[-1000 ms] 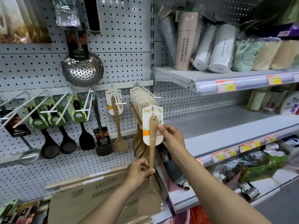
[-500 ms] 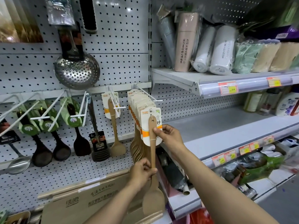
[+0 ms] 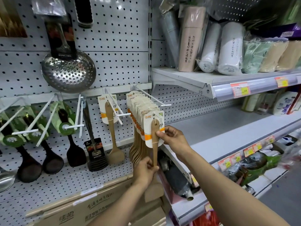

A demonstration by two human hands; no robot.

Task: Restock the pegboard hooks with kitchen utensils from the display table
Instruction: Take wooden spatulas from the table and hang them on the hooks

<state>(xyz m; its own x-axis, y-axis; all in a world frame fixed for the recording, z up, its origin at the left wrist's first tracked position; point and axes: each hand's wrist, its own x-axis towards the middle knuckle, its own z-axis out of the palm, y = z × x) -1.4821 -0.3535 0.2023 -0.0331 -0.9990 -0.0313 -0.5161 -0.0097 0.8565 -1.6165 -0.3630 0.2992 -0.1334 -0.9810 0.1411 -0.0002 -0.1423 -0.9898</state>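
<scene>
A: Spatula [image 3: 154,141] is held at the front of a full row of carded spatulas [image 3: 140,111] on a white hook [image 3: 151,97]; its card is pinched by the right hand [image 3: 172,139] and its handle is gripped lower down by the left hand [image 3: 145,170], fingers curled round the wood.

B: Is it seated on the hook?

A: That cannot be told; the hole in the card lies near the wire, but whether the wire has been threaded through is hidden by the card itself; the spatula is judged to be at the hanging step, neither hand having been taken away.

B: What looks done, and what is left?

A: This hook is judged nearly filled; on the neighbouring hook [image 3: 114,106] only one spatula is seen, so room is left there; the hooks further left carry dark ladles [image 3: 53,160], and a skimmer [image 3: 68,70] is hung above; the display table is not clearly seen, so the remaining stock cannot be judged.
</scene>
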